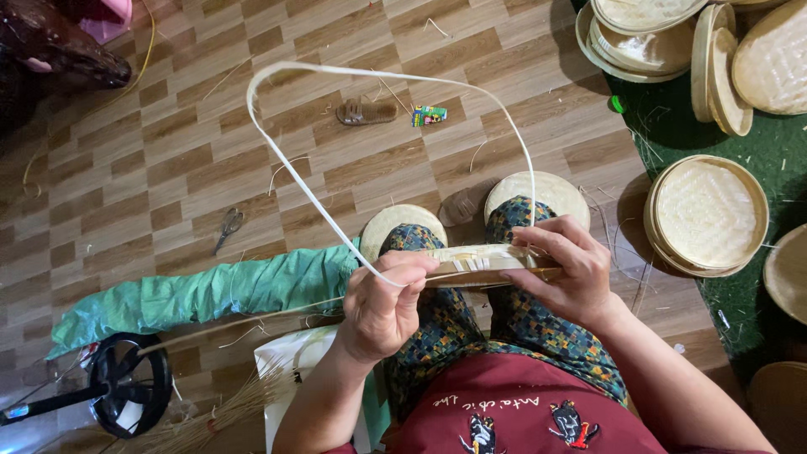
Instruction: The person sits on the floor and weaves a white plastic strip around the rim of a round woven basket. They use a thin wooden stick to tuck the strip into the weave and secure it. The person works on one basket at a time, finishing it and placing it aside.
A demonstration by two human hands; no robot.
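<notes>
A round woven bamboo tray [483, 262] lies edge-on across my knees, which are in blue patterned trousers. My left hand [387, 298] grips its left rim and pinches a long pale flat strip [319, 71]. The strip loops up over the floor and comes back down to the tray's right side. My right hand [567, 267] holds the right rim, fingers pressed on the woven binding where the strip enters.
Two round bamboo lids [546, 189] lie under my feet. Stacks of woven trays [710, 214] sit on a green mat at right. Scissors [229, 225], a sandal [366, 112], a small coloured box [429, 115], a green cloth roll [210, 294] and a black wheel [130, 382] lie on the wooden floor.
</notes>
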